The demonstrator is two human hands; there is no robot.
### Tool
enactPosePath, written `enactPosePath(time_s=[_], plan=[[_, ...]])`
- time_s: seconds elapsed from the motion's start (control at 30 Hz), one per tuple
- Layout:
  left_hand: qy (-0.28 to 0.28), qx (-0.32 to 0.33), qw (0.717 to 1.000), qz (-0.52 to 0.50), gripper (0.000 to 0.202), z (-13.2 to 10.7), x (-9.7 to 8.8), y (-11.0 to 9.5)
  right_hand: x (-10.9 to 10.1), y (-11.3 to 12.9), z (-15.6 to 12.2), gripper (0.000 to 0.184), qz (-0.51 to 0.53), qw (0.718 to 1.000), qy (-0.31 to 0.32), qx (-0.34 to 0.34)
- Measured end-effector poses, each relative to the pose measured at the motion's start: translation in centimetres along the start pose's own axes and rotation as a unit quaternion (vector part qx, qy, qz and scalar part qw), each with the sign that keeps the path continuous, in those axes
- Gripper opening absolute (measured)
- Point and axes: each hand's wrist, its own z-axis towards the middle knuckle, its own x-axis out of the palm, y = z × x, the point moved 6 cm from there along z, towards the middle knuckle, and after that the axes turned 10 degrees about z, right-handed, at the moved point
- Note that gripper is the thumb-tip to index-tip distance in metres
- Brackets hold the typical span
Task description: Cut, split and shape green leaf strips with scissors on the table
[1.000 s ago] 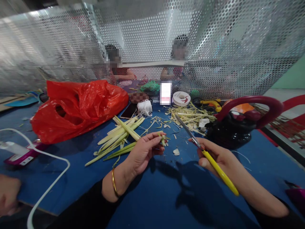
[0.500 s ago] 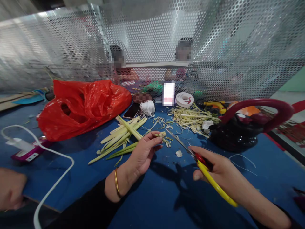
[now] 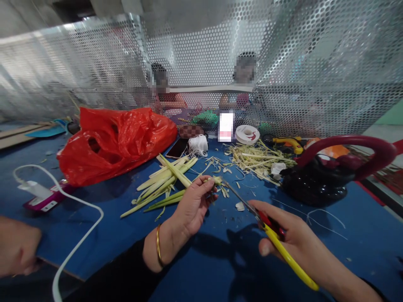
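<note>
My left hand (image 3: 197, 203), with a gold bangle at the wrist, pinches a small pale yellow-green plant piece (image 3: 217, 180) between thumb and fingertips. In my right hand (image 3: 292, 230) is a pair of scissors (image 3: 277, 243) with red and yellow handles. Their blades point up and left, the tips close beside the plant piece; whether they touch it I cannot tell. Long pale green stalks (image 3: 157, 184) lie in a bundle behind my left hand. Small cut scraps (image 3: 224, 191) and a white flake (image 3: 239, 206) are scattered on the blue table (image 3: 201, 268) under the blades.
A red plastic bag (image 3: 126, 142), phone (image 3: 178, 148), white thread spool (image 3: 198, 145) and ribbon roll (image 3: 247, 134) stand behind. Shredded stalks (image 3: 256, 159) lie beside a black kettle (image 3: 315, 184). A white cable (image 3: 91, 235) crosses the left; another person's hand (image 3: 19, 247) rests there.
The whole view has shifted slightly, so things sit a little farther right. The scissor tips have come lower, beside the plant piece. Both hands keep their holds.
</note>
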Motion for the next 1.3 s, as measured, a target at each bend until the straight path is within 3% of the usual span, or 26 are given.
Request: enactPosePath(time_s=[0.1,0.33,0.5,1.0,1.2,1.3], plan=[[0.005,-0.003,1.0,-0.027,0.026,0.1,0.0,0.2,0.7,-0.2,0.0,0.055,0.02,0.999,0.031,0.024],[0.025,0.013,0.999,-0.046,0.029,-0.2,0.4,0.0,0.9,-0.8,0.2,0.049,0.031,0.999,0.017,0.023],[0.03,-0.008,0.999,-0.042,0.027,-0.4,0.6,0.1,1.0,-1.4,0.0,0.053,0.067,0.997,0.026,0.04],[-0.011,0.033,0.999,0.008,0.028,-0.2,-0.1,-0.4,0.7,-1.9,0.3,0.05,0.057,0.998,-0.004,-0.005],[-0.012,0.046,0.999,0.013,0.024,-0.3,-0.1,-0.8,1.0,-2.6,0.5,0.053,0.039,0.999,0.032,0.004],[-0.017,0.058,0.998,0.017,0.022,-0.3,-0.2,-0.8,1.0,-2.8,0.3,0.052,0.042,0.999,0.019,0.01]])
